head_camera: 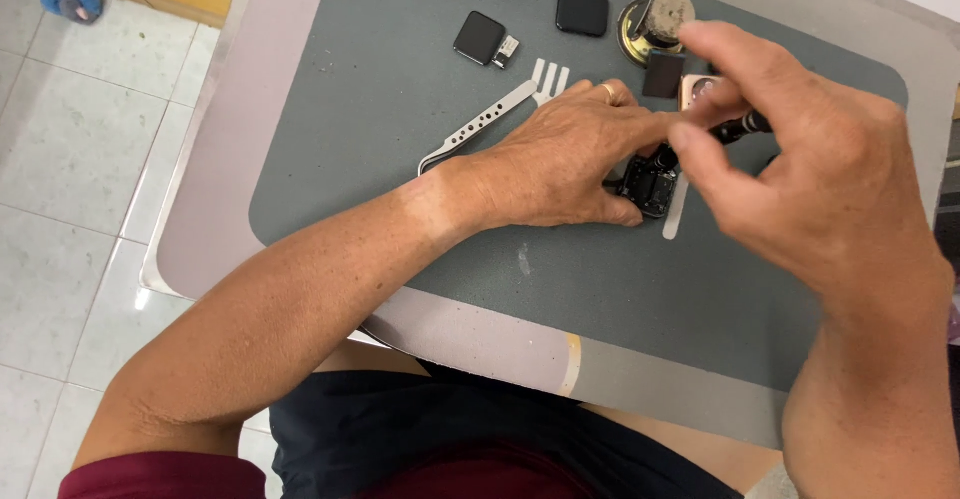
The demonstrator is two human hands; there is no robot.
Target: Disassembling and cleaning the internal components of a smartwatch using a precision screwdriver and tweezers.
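- Right hand [800, 159] fingers pinch a black screwdriver [742, 127] – keep it upright, turn lightly.
- Left hand [560, 159] fingers press flat, pinning the opened watch body [650, 187] near the mat's [400, 109] far right edge – hold firm.
- Tweezers [480, 124] lie just beside the left hand.

- The small black rectangular watch body with its inner parts laid open [650, 187] lies flat on the grey work mat, near the mat's middle, its open side facing up at me. My left hand [560, 164] covers its left edge, so I see only its right part; dark components and a little metal show inside.
- The slim black screwdriver with a ribbed metal grip [735, 129] is pinched between the fingers of my right hand [800, 174]. It is tilted, the handle up to the right, the shaft slanting down-left to the watch body. Its tip is hidden, so I cannot tell whether it touches.
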